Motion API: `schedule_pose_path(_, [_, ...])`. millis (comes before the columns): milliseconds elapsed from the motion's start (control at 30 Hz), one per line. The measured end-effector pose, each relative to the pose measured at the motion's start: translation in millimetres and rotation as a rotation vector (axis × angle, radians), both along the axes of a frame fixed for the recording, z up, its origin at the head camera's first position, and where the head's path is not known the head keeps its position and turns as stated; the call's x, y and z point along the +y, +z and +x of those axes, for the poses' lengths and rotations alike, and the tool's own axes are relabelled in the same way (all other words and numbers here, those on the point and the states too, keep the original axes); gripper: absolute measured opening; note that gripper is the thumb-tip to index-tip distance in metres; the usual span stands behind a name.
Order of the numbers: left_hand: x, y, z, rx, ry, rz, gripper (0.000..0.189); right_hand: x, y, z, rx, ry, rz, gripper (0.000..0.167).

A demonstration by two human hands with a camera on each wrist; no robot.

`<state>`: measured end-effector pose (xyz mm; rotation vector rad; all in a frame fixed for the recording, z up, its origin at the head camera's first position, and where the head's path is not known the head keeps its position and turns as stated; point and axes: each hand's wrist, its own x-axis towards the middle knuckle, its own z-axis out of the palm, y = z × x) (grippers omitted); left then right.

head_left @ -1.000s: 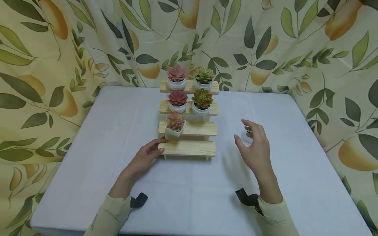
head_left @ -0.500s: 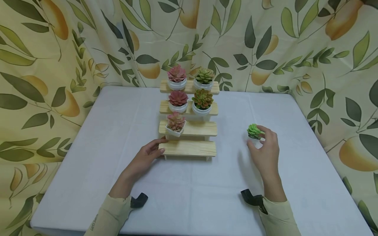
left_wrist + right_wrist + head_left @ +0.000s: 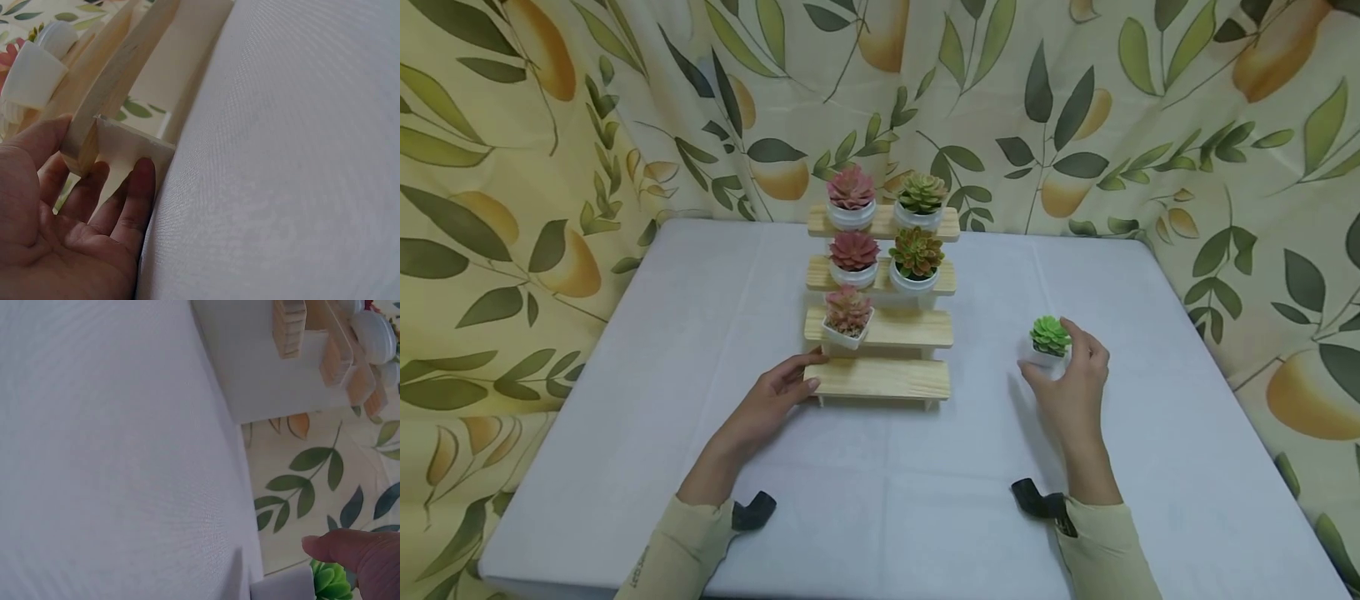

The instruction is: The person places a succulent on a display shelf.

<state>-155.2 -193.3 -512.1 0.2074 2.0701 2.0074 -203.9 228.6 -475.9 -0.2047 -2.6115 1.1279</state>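
Note:
A tiered wooden plant stand (image 3: pixel 883 379) with white supports stands on the table. My left hand (image 3: pixel 775 392) holds the left end of its lowest board; in the left wrist view the thumb lies against the board and the other fingers (image 3: pixel 145 175) reach under it by the white support. To the right, a bright green succulent (image 3: pixel 1049 336) in a white pot (image 3: pixel 284 586) stands upright on the cloth. Around it is my right hand (image 3: pixel 1071 379), thumb in front and fingers at its right side. A gap shows between thumb and pot in the right wrist view.
Pink succulents (image 3: pixel 851 190) and green ones (image 3: pixel 917 253) in white pots fill the two upper tiers. A pale pink succulent (image 3: pixel 847 312) in an angular pot sits on the left of the third tier. Behind the white-covered table (image 3: pixel 647 333) hangs a leaf-patterned curtain (image 3: pixel 970 100).
My right hand has moved right, uncovering the green succulent that was mostly hidden behind its fingers, and now stands around it. The succulent's white pot shows more. My left hand stays at the stand.

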Motion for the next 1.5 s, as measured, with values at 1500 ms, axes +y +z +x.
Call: schedule_pose_path(1500, [0.5, -0.2, 0.9, 0.011, -0.008, 0.028, 0.04, -3.8, -14.9, -17.5, 0.104, 0.064, -0.062, 0.069])
